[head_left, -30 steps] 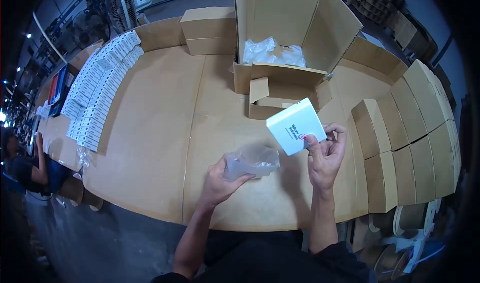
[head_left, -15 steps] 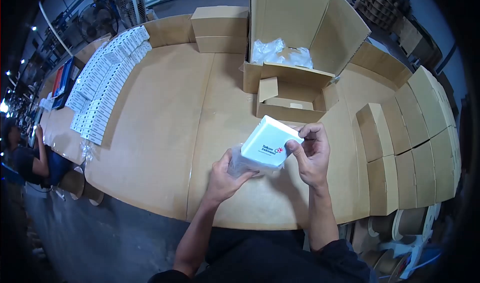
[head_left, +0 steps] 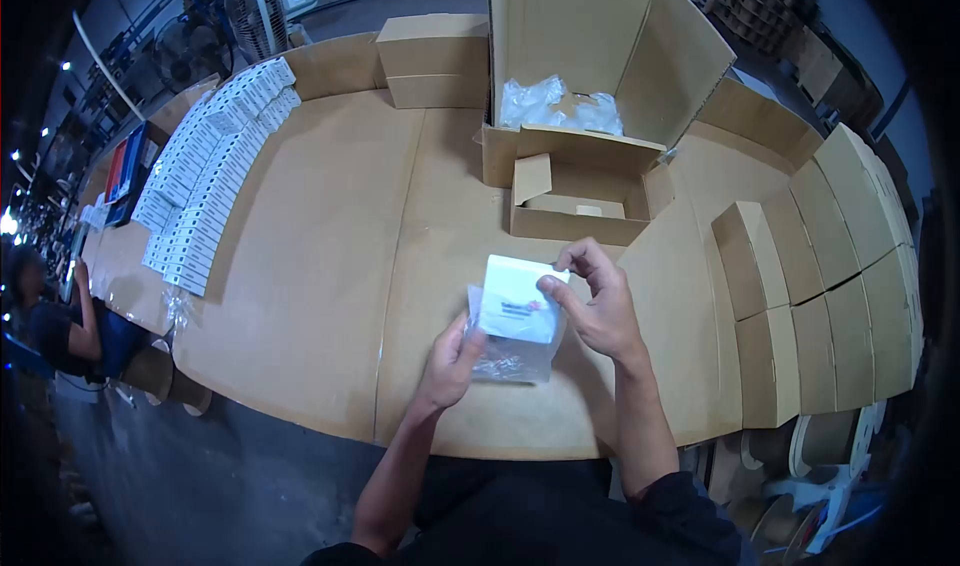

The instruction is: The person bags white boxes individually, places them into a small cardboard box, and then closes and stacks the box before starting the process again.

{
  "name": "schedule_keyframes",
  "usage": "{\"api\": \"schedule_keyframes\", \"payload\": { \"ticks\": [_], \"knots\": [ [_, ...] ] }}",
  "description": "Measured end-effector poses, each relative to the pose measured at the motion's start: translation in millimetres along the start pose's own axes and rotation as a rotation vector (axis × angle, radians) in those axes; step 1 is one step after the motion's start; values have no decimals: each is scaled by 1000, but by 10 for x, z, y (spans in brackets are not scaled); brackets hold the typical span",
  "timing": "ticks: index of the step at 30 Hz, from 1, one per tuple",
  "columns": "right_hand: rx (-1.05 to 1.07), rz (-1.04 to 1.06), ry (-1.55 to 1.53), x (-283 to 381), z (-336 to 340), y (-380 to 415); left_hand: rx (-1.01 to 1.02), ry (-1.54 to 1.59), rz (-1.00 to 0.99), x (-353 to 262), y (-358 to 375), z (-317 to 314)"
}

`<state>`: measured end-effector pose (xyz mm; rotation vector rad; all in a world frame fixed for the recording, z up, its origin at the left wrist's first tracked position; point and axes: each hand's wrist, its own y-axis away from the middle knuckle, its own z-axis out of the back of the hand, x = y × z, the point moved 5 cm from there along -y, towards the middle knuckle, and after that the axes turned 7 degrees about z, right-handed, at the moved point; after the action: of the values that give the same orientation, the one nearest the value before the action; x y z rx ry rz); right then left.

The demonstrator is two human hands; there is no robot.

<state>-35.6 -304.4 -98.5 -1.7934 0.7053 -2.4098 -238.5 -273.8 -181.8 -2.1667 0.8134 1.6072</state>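
Observation:
A flat white plastic case (head_left: 518, 291) with printed lettering and a small red logo is partly inside a clear plastic bag (head_left: 510, 362). My left hand (head_left: 452, 368) is closed on the bag at its left side, the thumb near the case's lower left corner. At the upper right corner of the case, my right hand (head_left: 598, 301) pinches it between thumb and fingers. Just beyond the hands stands an open, shallow cardboard box (head_left: 580, 228) with a small pale piece inside. The fingers of my left hand behind the bag are hidden.
A large open carton (head_left: 680, 61) holding plastic bags (head_left: 560, 106) stands at the back. Stacked small white boxes (head_left: 215, 156) line the left side of the cardboard-covered table (head_left: 310, 296). Folded brown boxes (head_left: 830, 286) stand at right. A person (head_left: 75, 316) sits at far left.
The white case has turned more upright and shifted slightly left, with its lower part now in the bag. My right hand has moved left and up a little; the bag now hangs below the case.

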Motion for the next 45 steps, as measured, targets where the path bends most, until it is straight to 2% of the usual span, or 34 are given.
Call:
{"api": "schedule_keyframes", "payload": {
  "ticks": [2,6,9,10,13,14,17,20,23,26,31,34,37,41,45],
  "knots": [
    [56,-34,-26,-4,-49,15,-45,75,5,182,-30,72],
    [-100,-120,-468,-156,-92,121,-132,168,3,298,-29,121],
    [-137,-145,-523,-267,-161,382,-185,229,-46,239,-45,81],
    [-165,-256,-566,-273,-230,445,-195,230,-60,200,-63,59],
    [-182,-358,-590,-443,-356,571,-193,117,-58,234,-88,90],
    [-241,-322,-576,-428,-334,576,-190,60,-53,265,-100,129],
    [-203,-274,-537,-395,-249,528,-193,67,-31,351,-111,250],
    [-170,-240,-498,-394,-221,517,-234,-115,13,308,-86,282],
    [-183,-205,-498,-412,-247,553,-376,21,-151,178,-98,136],
    [-226,-174,-562,-449,-326,603,-514,217,-211,120,-110,72],
    [-221,-240,-566,-502,-311,663,-447,137,-213,174,-59,142],
    [-197,-212,-497,-527,-295,681,-428,72,-308,93,-96,161],
    [-198,-43,-475,-359,-264,585,-322,82,-384,-52,-142,120],
    [-159,-65,-608,-392,-268,601,-248,27,-411,-154,-93,5],
    [-201,-122,-836,-343,-434,614,-435,72,-353,-107,-100,-73]
  ]
}}
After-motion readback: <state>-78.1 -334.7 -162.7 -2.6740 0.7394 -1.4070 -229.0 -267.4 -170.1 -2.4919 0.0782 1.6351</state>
